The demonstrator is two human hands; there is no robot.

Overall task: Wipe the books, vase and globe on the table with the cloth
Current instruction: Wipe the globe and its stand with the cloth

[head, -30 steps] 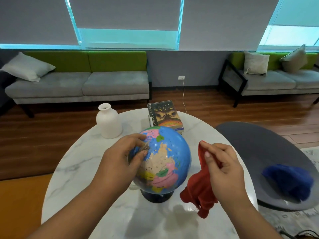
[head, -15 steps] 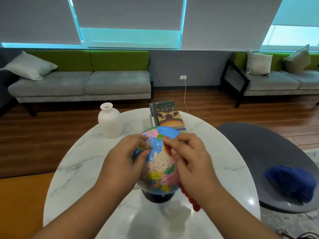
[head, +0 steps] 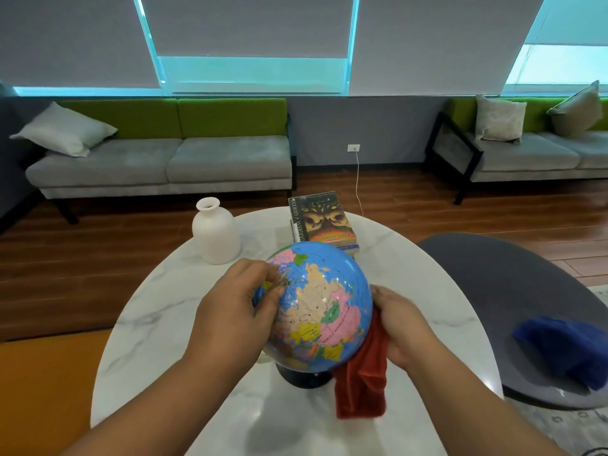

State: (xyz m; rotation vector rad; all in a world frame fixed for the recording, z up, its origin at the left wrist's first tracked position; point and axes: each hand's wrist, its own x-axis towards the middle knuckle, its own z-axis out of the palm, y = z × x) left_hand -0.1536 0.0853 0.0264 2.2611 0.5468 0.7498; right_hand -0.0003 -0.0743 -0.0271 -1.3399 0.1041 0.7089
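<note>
Red cloth (head: 360,383) swept from globe (head: 320,307) front to right flank; right hand (head: 403,327) fingers clutch it there. Left hand (head: 237,311) fingers curl on left side, steadying. Globe on counter (head: 158,340); vase (head: 215,236), books (head: 320,222) wait behind.

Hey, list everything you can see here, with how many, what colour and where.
Table: one, white marble, centre.
Globe: one, mostly blue, near middle of table.
Vase: one, white, table's far left.
Books: at least two, dark top cover, stacked at table's far edge.
Red cloth: one, at the globe's right side.
Chair: one, grey, right of table.
Blue cloth: one, on the chair.
Sofas: two, grey and green, along the wall.
Cushions: three, pale, on the sofas.
Left hand: grips the globe's left side.
Right hand: holds the red cloth against the globe.
</note>
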